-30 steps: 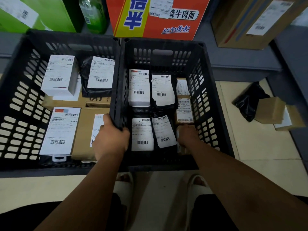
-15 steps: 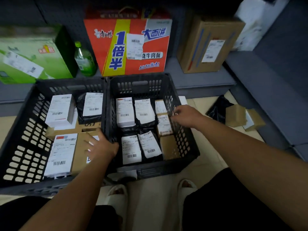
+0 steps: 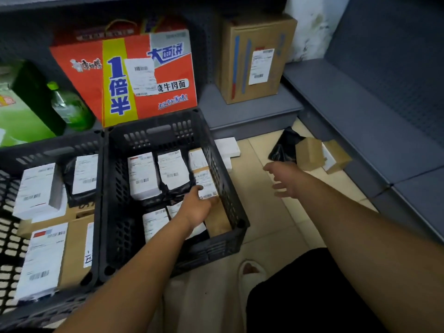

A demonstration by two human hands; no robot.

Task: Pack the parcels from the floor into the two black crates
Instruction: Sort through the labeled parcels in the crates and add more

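Left hand (image 3: 195, 209) now in right crate (image 3: 229, 188), grip unclear; right hand (image 3: 286, 180) spread outside.

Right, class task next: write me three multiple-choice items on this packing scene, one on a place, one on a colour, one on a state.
1. Where is the left hand?
A) on the floor
B) inside the right-hand black crate
C) on a shelf

2. What colour is the bottle?
A) red
B) white
C) green

3. How is the right hand?
A) open, fingers spread, holding nothing
B) gripping a box
C) clenched in a fist

Answers:
1 B: its forearm passes over the crate's near rim and the hand sits inside.
2 C: both body and cap are green.
3 A: the fingers are apart with nothing between them.
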